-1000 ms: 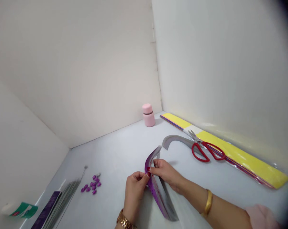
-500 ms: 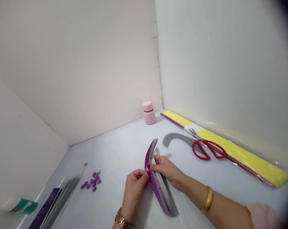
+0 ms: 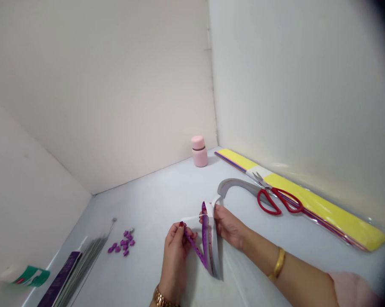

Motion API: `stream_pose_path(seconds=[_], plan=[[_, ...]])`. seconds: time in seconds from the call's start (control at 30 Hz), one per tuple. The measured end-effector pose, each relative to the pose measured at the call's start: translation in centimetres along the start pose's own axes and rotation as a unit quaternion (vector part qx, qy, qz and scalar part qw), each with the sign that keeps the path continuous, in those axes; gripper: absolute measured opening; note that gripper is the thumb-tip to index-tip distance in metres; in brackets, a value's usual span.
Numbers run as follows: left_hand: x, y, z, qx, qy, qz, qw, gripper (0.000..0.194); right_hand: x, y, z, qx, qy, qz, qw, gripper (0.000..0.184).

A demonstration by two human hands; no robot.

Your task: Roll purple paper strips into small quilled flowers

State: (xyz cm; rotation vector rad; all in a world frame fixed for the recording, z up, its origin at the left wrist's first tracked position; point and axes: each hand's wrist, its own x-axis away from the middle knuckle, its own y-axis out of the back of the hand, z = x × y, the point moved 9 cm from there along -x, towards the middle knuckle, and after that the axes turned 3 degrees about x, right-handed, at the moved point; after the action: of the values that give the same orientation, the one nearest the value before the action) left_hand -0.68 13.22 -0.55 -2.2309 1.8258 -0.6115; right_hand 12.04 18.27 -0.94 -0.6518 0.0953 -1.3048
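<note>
My left hand [image 3: 176, 244] pinches the upper end of a narrow purple strip [image 3: 197, 251] between thumb and fingers. That strip slants down and joins the lower part of a bundle of curved purple and grey strips. Around the upper part of this strip bundle [image 3: 205, 238] my right hand [image 3: 227, 226] is closed, its fingers partly hidden behind it. A white band [image 3: 195, 218] stretches from near my left fingers to the bundle. Beyond my right hand, a curved grey strip [image 3: 234, 183] lies on the table, its near end close to the held pieces.
Red-handled scissors [image 3: 277, 198] rest across a long packet of yellow and coloured sheets [image 3: 310, 198]. A pink bottle [image 3: 199, 152] stands in the corner. Small purple pieces [image 3: 125, 243], thin wires [image 3: 84, 264] and a green-and-white container [image 3: 35, 276] are on the left.
My left hand has drawn the narrow purple strip away from the bundle toward the left. The bundle has turned more upright, and the white band now shows stretched across its top.
</note>
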Motion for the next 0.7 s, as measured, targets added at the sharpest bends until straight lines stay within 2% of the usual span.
stream_pose_path(seconds=[0.1,0.2,0.33,0.43,0.53,0.7], plan=[[-0.1,0.8,-0.2,0.018,-0.006,-0.026,0.999,0.017,-0.5,1.0,0.4,-0.015,0.021,-0.031,0.999,0.016],[0.1,1.8,-0.4,0.012,-0.014,-0.057,0.998,0.011,-0.9,2.2,1.2,-0.013,0.048,-0.056,0.997,0.019],[0.5,3.6,-1.0,0.029,-0.032,-0.111,0.993,0.009,-1.1,3.2,2.2,0.017,0.072,-0.066,0.995,0.023],[0.8,5.0,-1.5,0.046,-0.043,-0.148,0.987,0.011,-1.0,3.1,3.2,0.05,0.093,-0.053,0.993,0.024],[1.0,6.0,-1.6,0.044,-0.04,-0.157,0.986,0.008,-0.5,2.4,4.4,0.104,0.104,-0.022,0.989,0.026],[1.9,6.3,-1.0,0.015,-0.016,-0.157,0.987,0.007,0.7,1.6,5.9,0.243,0.112,0.025,0.963,0.02]])
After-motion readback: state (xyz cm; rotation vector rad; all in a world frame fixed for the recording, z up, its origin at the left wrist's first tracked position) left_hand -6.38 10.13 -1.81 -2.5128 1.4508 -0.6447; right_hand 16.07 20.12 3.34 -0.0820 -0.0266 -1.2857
